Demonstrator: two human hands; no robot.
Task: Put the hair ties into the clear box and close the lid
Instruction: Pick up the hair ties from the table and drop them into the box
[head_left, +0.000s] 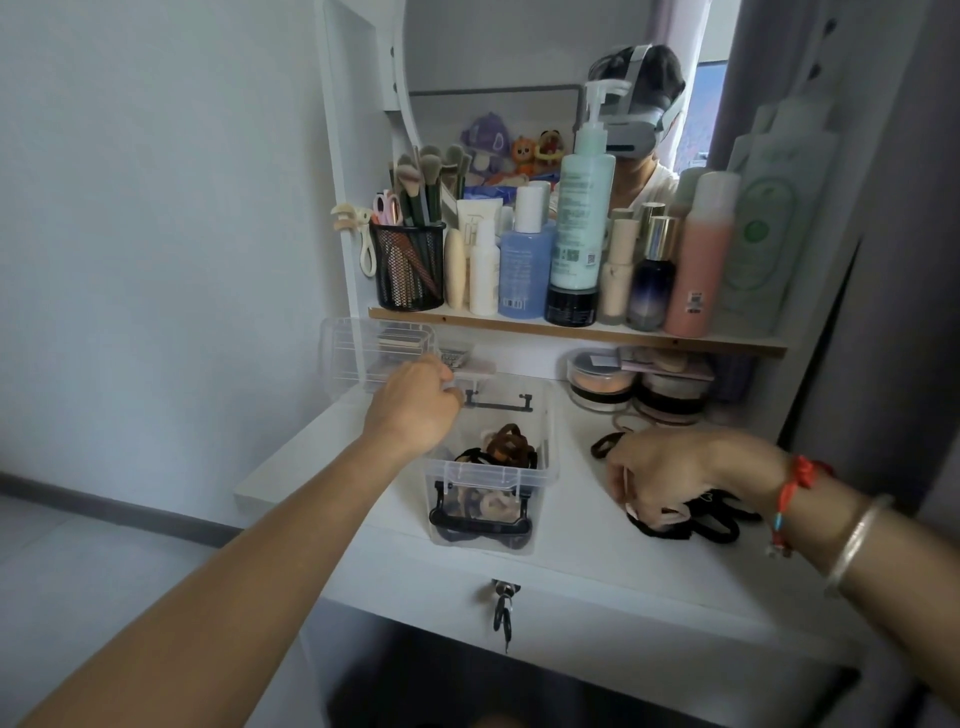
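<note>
A clear box with black latch handles stands open on the white dresser top, with brown, black and pale hair ties inside. Its clear lid leans at the back left. My left hand is at the box's far left rim, fingers curled near the lid's edge; what it grips is hidden. My right hand rests over a pile of black hair ties to the right of the box, fingers closed on some of them. One more black tie lies just left of that hand.
A shelf above carries bottles, a mesh brush cup and tubes. Round powder jars sit under it at the back right. A key hangs from the drawer lock below. The dresser's left edge drops off beside the box.
</note>
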